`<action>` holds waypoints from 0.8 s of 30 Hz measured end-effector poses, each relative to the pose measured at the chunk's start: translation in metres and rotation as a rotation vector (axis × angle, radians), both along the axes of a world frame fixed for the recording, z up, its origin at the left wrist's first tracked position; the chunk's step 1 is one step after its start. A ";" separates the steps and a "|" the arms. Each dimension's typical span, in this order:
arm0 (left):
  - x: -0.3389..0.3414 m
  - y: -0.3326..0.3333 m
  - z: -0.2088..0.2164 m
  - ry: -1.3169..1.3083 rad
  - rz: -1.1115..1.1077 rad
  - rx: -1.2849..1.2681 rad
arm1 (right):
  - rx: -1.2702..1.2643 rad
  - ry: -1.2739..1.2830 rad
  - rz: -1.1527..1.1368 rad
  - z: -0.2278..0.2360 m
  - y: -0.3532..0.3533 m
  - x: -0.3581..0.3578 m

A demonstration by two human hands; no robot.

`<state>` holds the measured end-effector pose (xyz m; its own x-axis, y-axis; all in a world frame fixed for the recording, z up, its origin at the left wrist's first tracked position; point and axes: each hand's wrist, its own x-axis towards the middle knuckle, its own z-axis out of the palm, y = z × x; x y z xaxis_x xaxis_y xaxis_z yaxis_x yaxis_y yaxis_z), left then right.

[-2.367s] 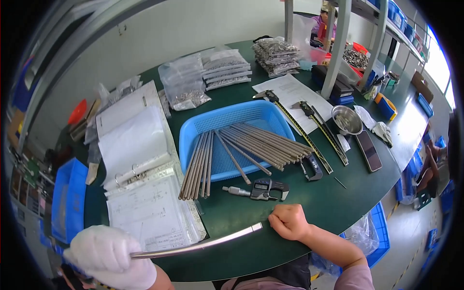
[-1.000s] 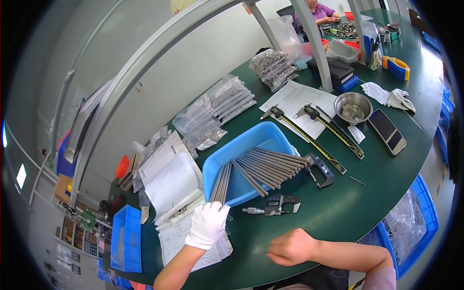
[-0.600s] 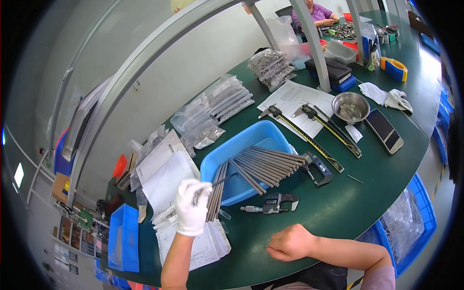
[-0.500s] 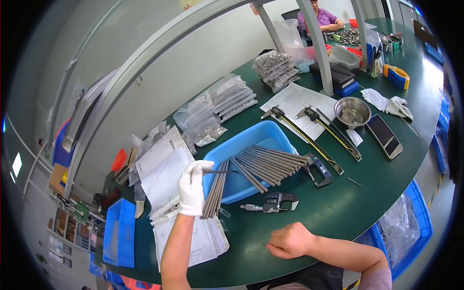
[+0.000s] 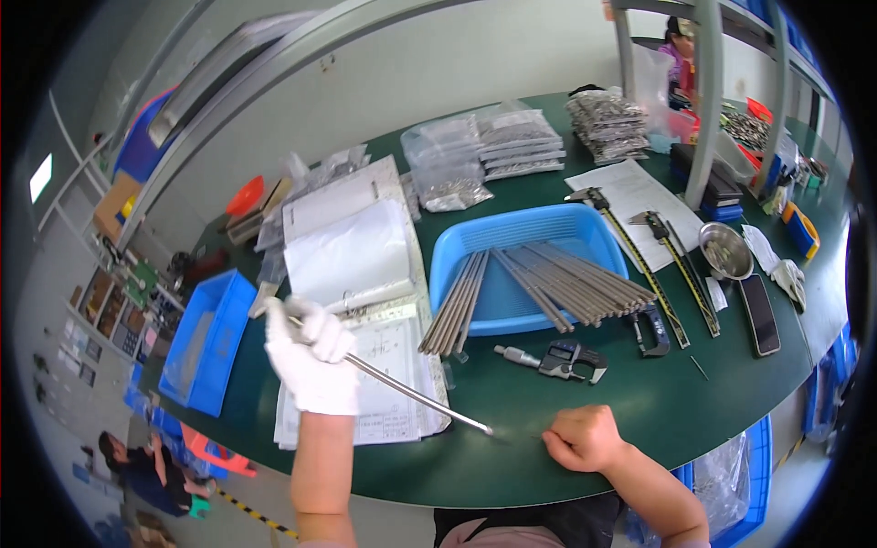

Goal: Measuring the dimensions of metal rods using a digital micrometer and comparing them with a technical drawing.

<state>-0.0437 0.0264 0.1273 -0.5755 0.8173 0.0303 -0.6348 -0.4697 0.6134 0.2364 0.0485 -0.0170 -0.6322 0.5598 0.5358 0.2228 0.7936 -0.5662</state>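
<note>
Now we note gloved left hand has lifted steel rod from blue tray, grasping it; bare right hand clenched on surface.

two long calipers, one micrometer

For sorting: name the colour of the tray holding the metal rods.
Blue tray, head view.
</note>
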 end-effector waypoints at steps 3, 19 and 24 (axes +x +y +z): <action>-0.009 -0.008 -0.054 -0.115 -0.021 -0.144 | -0.012 0.004 -0.026 -0.007 0.001 -0.001; -0.002 0.006 -0.141 -0.505 -0.176 -0.285 | -0.028 -0.143 0.168 0.023 0.003 -0.078; 0.000 0.005 -0.139 -0.485 -0.187 -0.269 | -0.041 -0.208 0.201 0.019 0.007 -0.086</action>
<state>-0.0439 0.0313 -0.0114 -0.3171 0.8487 -0.4233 -0.9300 -0.1907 0.3143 0.1509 0.0552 0.0017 -0.8267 0.4304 0.3624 0.1783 0.8113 -0.5568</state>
